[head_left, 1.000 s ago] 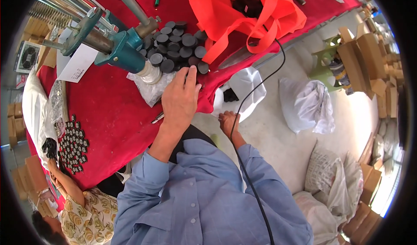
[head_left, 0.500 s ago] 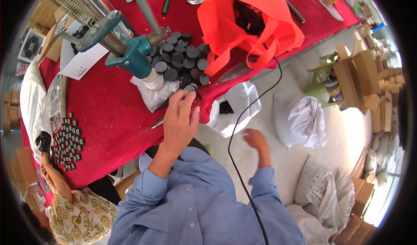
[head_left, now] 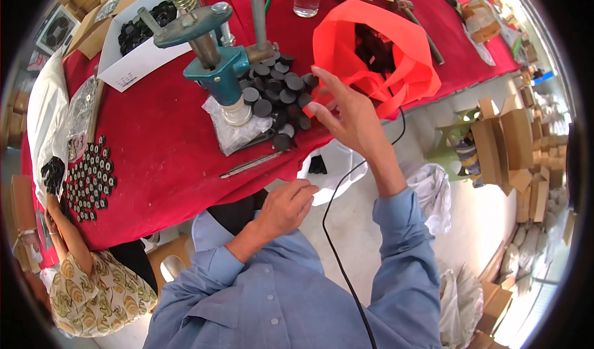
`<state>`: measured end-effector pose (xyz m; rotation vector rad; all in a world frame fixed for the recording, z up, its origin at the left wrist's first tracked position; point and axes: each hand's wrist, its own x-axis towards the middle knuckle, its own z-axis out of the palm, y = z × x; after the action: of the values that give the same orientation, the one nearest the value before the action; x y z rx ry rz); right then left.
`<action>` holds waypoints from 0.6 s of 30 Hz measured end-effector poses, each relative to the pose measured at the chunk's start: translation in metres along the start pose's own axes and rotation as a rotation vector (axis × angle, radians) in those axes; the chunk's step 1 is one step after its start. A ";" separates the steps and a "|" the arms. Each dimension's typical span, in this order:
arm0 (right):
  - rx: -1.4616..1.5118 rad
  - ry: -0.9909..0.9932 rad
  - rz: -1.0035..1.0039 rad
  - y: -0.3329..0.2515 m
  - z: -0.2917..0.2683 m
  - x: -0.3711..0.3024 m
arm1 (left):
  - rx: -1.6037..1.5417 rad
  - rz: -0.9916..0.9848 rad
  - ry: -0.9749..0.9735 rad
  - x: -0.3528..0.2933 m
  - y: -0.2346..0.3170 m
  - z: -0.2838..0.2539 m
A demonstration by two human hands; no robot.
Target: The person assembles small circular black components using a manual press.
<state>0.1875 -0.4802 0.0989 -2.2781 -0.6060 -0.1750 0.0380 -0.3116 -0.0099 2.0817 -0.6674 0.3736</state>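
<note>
My right hand reaches over the table's front edge with thumb and forefinger spread apart. It is open, just in front of the red fabric bag and to the right of a heap of black round discs. I see nothing between its fingers. Close to my body, below the table edge, my left hand has its fingers curled together; whatever they may hold is hidden. Left of the heap stands a teal hand press, its pale lower end over a clear plastic bag. A thin metal strip lies near the edge.
Small black rings lie in rows at the left, near a co-worker's arms. Behind the press is a white box of black parts. A white bag hangs below the edge, and a black cable runs past me.
My right hand has risen from beside the table to the red bag. My left hand has drawn back from the discs toward my body, and its fingers have curled. The view has shifted.
</note>
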 end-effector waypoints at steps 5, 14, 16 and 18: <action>-0.365 -0.029 -0.078 0.076 -0.001 -0.006 | 0.073 0.030 0.143 0.013 -0.012 -0.015; -0.880 0.152 0.033 0.213 -0.083 0.002 | 0.239 -0.067 0.202 0.045 -0.028 -0.026; -0.983 0.109 0.094 0.237 -0.100 0.008 | 0.250 -0.050 0.210 0.049 -0.034 -0.023; -1.099 0.071 0.165 0.258 -0.104 0.006 | 0.255 0.005 0.234 0.053 -0.039 -0.018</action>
<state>0.3216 -0.7066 0.0082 -3.3320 -0.2855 -0.6250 0.1037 -0.2957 0.0001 2.2289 -0.5059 0.7243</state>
